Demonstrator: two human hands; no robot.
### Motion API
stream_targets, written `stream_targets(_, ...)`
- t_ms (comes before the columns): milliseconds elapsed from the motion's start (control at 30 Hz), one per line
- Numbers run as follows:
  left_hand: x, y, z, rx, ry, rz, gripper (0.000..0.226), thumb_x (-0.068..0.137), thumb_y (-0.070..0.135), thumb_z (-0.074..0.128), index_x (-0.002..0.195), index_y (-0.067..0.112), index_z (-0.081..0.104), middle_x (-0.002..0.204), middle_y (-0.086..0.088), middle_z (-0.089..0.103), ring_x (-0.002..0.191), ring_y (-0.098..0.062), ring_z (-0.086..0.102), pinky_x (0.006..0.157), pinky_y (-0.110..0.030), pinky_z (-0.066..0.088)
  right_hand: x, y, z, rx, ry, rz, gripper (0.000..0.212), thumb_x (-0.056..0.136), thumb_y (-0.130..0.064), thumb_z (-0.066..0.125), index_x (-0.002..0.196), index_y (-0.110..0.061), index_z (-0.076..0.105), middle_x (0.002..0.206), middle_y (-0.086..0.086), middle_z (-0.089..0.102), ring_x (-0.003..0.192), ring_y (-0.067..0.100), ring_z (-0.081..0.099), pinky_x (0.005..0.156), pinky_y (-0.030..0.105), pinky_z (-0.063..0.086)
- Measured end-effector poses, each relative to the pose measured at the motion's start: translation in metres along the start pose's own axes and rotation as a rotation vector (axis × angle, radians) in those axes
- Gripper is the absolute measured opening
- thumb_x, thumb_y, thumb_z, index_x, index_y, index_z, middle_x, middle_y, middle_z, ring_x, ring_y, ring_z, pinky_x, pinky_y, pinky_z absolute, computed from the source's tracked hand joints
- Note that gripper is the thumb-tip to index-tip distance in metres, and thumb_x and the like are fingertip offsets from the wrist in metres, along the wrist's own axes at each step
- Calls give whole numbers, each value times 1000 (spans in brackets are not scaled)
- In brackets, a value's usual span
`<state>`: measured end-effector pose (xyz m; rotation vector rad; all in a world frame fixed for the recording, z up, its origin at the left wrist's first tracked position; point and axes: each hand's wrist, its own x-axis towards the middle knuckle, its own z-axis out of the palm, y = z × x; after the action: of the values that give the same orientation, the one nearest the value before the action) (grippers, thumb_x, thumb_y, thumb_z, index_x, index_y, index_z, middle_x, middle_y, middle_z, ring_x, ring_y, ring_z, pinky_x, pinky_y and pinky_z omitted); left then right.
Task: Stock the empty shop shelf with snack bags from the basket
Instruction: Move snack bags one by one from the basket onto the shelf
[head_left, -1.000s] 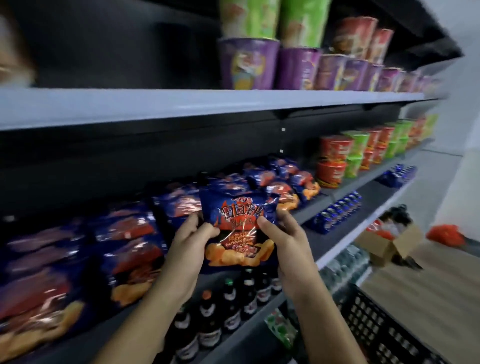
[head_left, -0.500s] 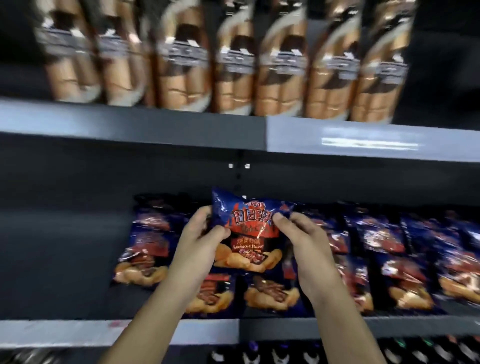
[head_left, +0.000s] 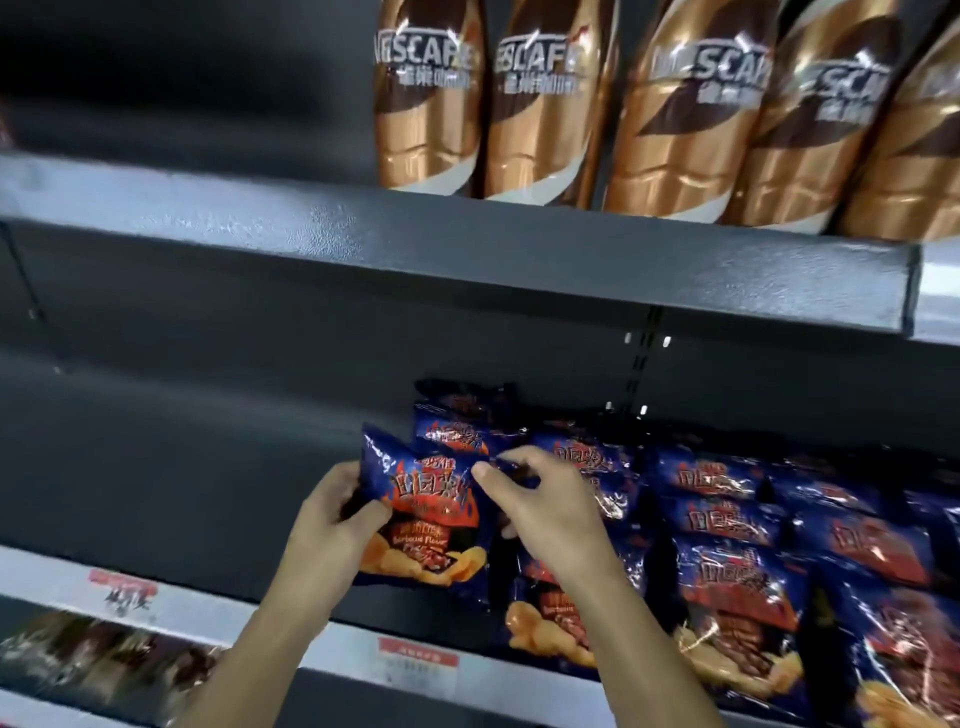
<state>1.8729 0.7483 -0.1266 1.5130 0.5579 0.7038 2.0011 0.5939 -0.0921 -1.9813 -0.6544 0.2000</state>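
The snack bag (head_left: 415, 519) is upright in front of me – dark blue with red flames and crisps printed along the bottom – at the left end of the row of matching bags (head_left: 727, 525) already on the shelf (head_left: 182, 467). Whether its bottom edge touches the shelf board I cannot tell. My left hand (head_left: 332, 525) grips its left edge, thumb curled over the front and fingers wrapped behind. My right hand (head_left: 540, 514) has its fingers bent, and thumb and forefinger pinch the bag's upper right corner. Just behind it another bag stands against the dark back panel; to the right the row runs on, some bags leaning, some lying over one another. To the left of my bag the shelf board shows dark and bare. A red and white price tag (head_left: 418, 662) sits on the shelf's pale front strip below my wrists. On the shelf above – copper-coloured coffee bottles (head_left: 680, 130) stand side by side. Lower left, packets on the next shelf down are too blurred to make out.
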Motion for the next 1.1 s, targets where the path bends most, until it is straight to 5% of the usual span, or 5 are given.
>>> stream_targets(133, 3, -22, 6, 17, -44, -80, 22, 93, -9, 55, 104, 8, 62, 97, -6, 71, 89, -17, 70, 57, -14, 52, 5, 11, 8, -250, 45, -56, 27, 90, -44, 70, 112, -29, 72, 104, -12, 53, 88, 4, 59, 82, 21, 50)
stream_targets(600, 4, -35, 11, 214, 7, 46, 59, 81, -7, 74, 123, 23, 48, 111, 6, 59, 98, -5, 57, 76, -15, 46, 2, 16, 5, -360, 44, -54, 26, 93, -30, 70, 119, -27, 67, 124, -6, 50, 86, 9, 56, 86, 28, 53)
stream_targets(733, 3, -36, 13, 247, 44, 90, 61, 79, -8, 75, 120, 27, 46, 111, -1, 58, 91, -7, 58, 74, -11, 48, 0, 19, 3, -312, 59, -89, 24, 95, -25, 68, 119, -24, 69, 122, -5, 53, 78, 5, 56, 74, 15, 47)
stream_targets(867, -1, -35, 11, 376, 166, 112, 72, 78, 7, 82, 137, 18, 42, 120, -1, 48, 102, -16, 53, 85, -27, 47, -5, 22, 1, -156, 90, -101, 21, 96, -21, 66, 116, -24, 70, 118, -7, 57, 79, 1, 58, 66, 7, 44)
stream_targets(1100, -29, 2, 33, 386, 226, 348, 28, 89, 13, 71, 101, 31, 54, 99, 5, 56, 86, -2, 55, 71, -13, 43, -25, 23, -26, 199, 140, -79, 18, 97, -13, 63, 104, -27, 70, 99, -14, 66, 89, 7, 65, 78, 16, 53)
